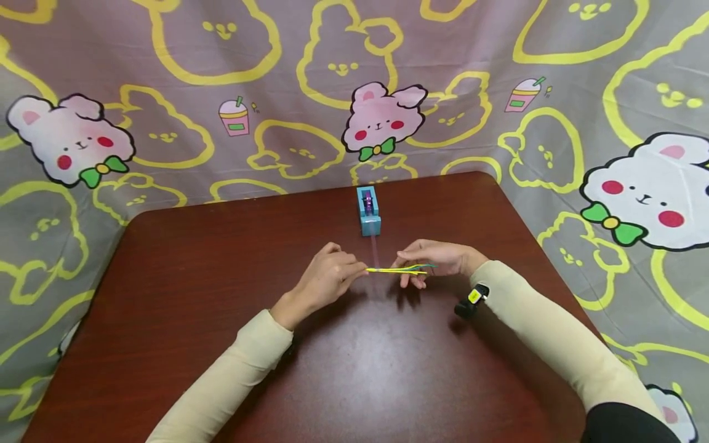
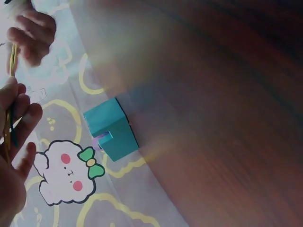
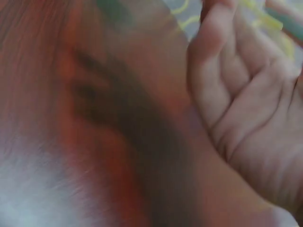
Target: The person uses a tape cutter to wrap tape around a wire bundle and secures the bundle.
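My left hand point(image 1: 330, 272) pinches a bundle of thin yellow and green wire-like strands point(image 1: 407, 270); the left wrist view shows more of it along the palm. From the blue tape dispenser point(image 1: 369, 212), a pale strip of tape point(image 1: 375, 251) runs toward me and meets the bundle just right of my left fingertips. My right hand point(image 1: 434, 258) is at the loose, fanned-out end, its fingers loosely bent with the strands passing in front of them. In the right wrist view, its palm point(image 3: 255, 99) is exposed; the thumb is hidden there.
A dark reddish-brown table point(image 1: 183, 295) lies beneath my hands. Around its far and side edges hangs a patterned curtain point(image 1: 266, 37) with cartoon bunnies. A black strap with a yellow-faced device point(image 1: 473, 299) hangs at my right wrist.
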Available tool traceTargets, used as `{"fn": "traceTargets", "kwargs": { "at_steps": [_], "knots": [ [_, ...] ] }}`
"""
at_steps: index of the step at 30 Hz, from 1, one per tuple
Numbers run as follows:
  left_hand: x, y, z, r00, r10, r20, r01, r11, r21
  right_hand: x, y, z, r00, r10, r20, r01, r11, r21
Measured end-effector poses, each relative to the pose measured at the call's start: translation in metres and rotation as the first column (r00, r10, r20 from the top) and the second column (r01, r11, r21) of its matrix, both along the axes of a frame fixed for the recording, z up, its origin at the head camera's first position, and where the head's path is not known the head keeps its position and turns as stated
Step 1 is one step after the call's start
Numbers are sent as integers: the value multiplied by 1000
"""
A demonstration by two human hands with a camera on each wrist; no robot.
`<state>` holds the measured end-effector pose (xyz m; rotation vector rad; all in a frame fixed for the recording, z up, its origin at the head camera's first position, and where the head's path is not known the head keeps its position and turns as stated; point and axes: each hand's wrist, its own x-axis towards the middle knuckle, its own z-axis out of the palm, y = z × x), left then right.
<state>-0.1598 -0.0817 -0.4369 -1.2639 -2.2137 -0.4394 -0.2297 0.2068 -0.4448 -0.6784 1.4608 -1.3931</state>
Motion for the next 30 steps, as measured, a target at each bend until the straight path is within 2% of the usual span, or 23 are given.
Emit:
{"fn": "traceTargets", "kwargs": {
  "at_steps": [2, 4, 7, 11, 14, 16, 19, 22, 24, 26, 28, 30],
  "knots": [
    [1, 0, -2, 999, 0, -38, -1, 1000, -18, -1, 2, -13, 986, 39, 160, -33, 999, -39],
    [1, 1, -3, 999, -4, -53, 3, 1000, -28, -1, 3, -23, 966, 97, 240, -80, 994, -79],
    [1, 1, -5, 998, -11, -64, 9, 999, -36, 1, 3, -32, 940, 161, 301, -125, 983, -137],
    [0, 0, -7, 996, -15, -90, 11, 999, -49, 2, 1, -33, 939, 171, 300, -125, 978, -166],
    [-1, -1, -9, 994, -17, -111, 10, 998, -59, 1, -1, -28, 958, 139, 251, -112, 986, -120],
    [-1, -2, -10, 993, -18, -119, 11, 998, -60, 1, -2, -23, 975, 120, 187, -108, 991, -74],
    [-1, -2, -9, 993, -14, -119, 7, 998, -56, 1, -4, -12, 993, 110, 31, -110, 994, -1],
    [0, -3, -9, 995, -1, -98, -2, 999, -34, 5, -5, 4, 980, 114, -163, -107, 993, 52],
    [0, -3, -9, 997, 8, -80, -10, 1000, -16, 9, -6, 16, 953, 113, -282, -92, 992, 88],
    [0, -3, -9, 998, 11, -58, -10, 1000, 11, 14, -8, 28, 899, 114, -423, -69, 990, 121],
    [0, -3, -8, 1000, 10, -27, -9, 999, 42, 20, -10, 38, 821, 113, -559, -31, 988, 154],
    [-1, -3, -8, 999, 4, 36, -7, 997, 82, 26, -11, 46, 711, 115, -694, 24, 982, 187]
  ]
}}
